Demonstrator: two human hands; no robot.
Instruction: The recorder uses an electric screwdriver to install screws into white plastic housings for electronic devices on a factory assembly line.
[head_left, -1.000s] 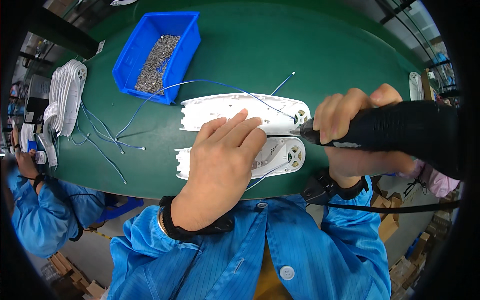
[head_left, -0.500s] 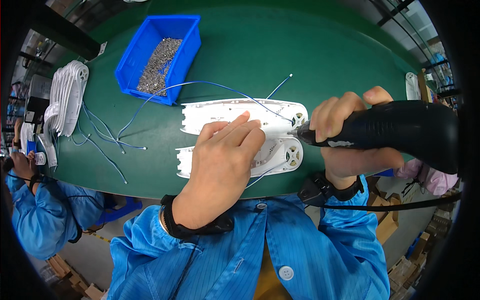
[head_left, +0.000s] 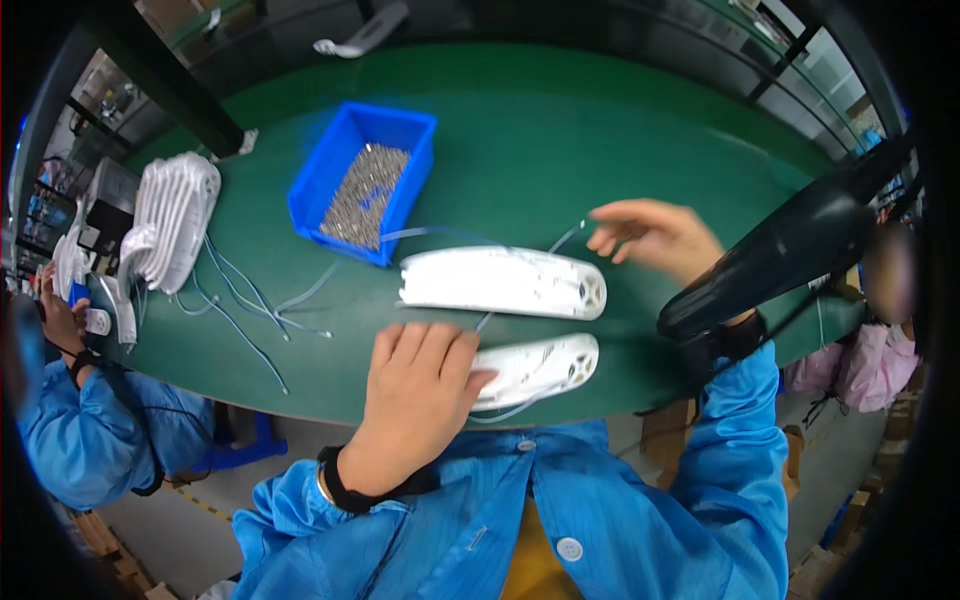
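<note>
The left hand (head_left: 420, 395) lies flat on the nearer white housing (head_left: 535, 368), fingers spread. Beyond the farther white housing (head_left: 500, 282), the right hand (head_left: 655, 238) hovers open, holding nothing. A blue screw bin (head_left: 330, 170) sits behind on the green worktop (head_left: 600, 130).

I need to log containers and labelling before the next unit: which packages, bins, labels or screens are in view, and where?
Open blue plastic rectangular bin: far left on the green table, holding small grey metal parts.
Brown cardboard cartons: on the floor, lower right.
Labels or screens: none legible.
</note>
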